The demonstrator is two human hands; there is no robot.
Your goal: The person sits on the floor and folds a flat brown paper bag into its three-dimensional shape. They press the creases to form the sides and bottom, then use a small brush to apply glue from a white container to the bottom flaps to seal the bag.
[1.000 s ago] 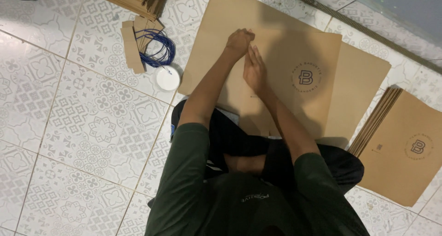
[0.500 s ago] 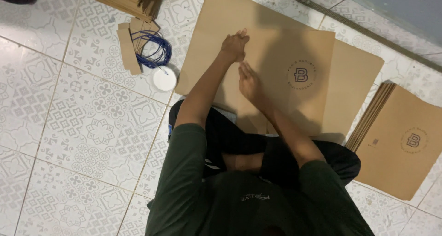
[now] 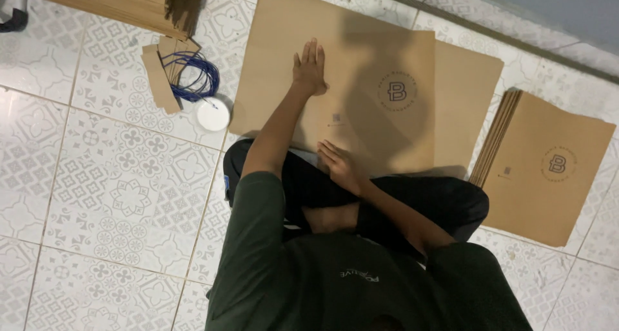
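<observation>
Floor (image 3: pixel 97 195) under me: white tiles with a grey floral pattern, laid in squares with thin grout lines. Upper right: a darker grey strip (image 3: pixel 548 8) runs diagonally along the tiles' edge, wall or step I cannot tell. Upper left: a stack of brown card sheets (image 3: pixel 109 2); just below it a coil of blue cord (image 3: pixel 193 79) and a small round white lid (image 3: pixel 213 113). Right: a second stack of brown printed sheets (image 3: pixel 548 166). Top left corner: a dark object (image 3: pixel 13 15), cut off. Light is soft and even.

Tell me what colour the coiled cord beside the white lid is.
Blue: the coiled cord shows clearly in the head view.
</observation>
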